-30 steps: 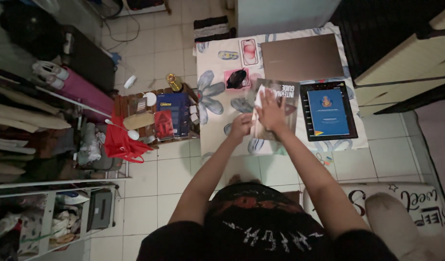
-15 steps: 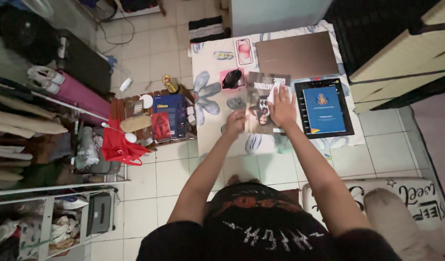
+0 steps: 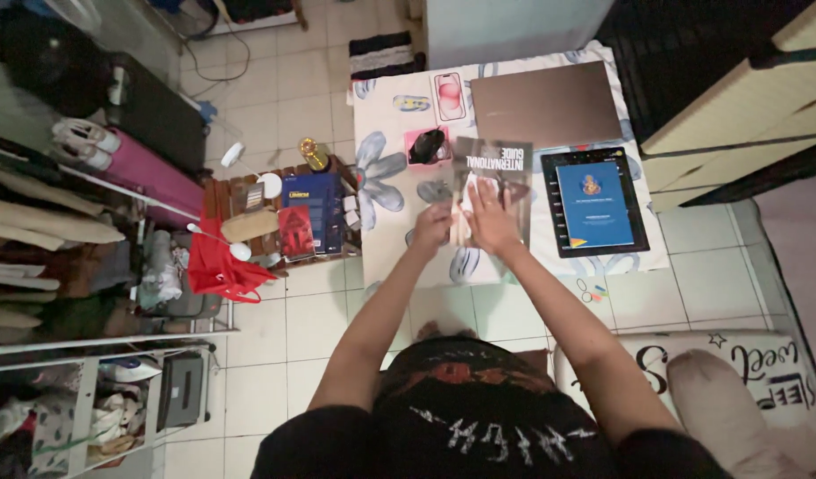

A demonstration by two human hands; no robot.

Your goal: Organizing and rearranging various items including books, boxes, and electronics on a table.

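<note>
A magazine (image 3: 506, 160) with a dark cover lies on the low table with a floral cloth (image 3: 386, 115). My left hand (image 3: 433, 226) grips the magazine's lower left edge. Over the lower middle of the cover, my right hand (image 3: 494, 217) lies flat and presses a small white cloth (image 3: 466, 200) that shows past the fingers. The two hands are close together, almost touching.
To the right of the magazine lies a lit tablet (image 3: 594, 202). Behind it are a closed laptop (image 3: 545, 105), a phone (image 3: 450, 96) and a black mouse on a pink pad (image 3: 428, 145). A wooden stand with a blue book (image 3: 315, 208) and a red bag (image 3: 220, 266) stand left; a cushion (image 3: 736, 390) lies right.
My right hand with the white cloth slid out to the cover's right side, then back left and down toward my left hand. The left hand stayed on the edge.
</note>
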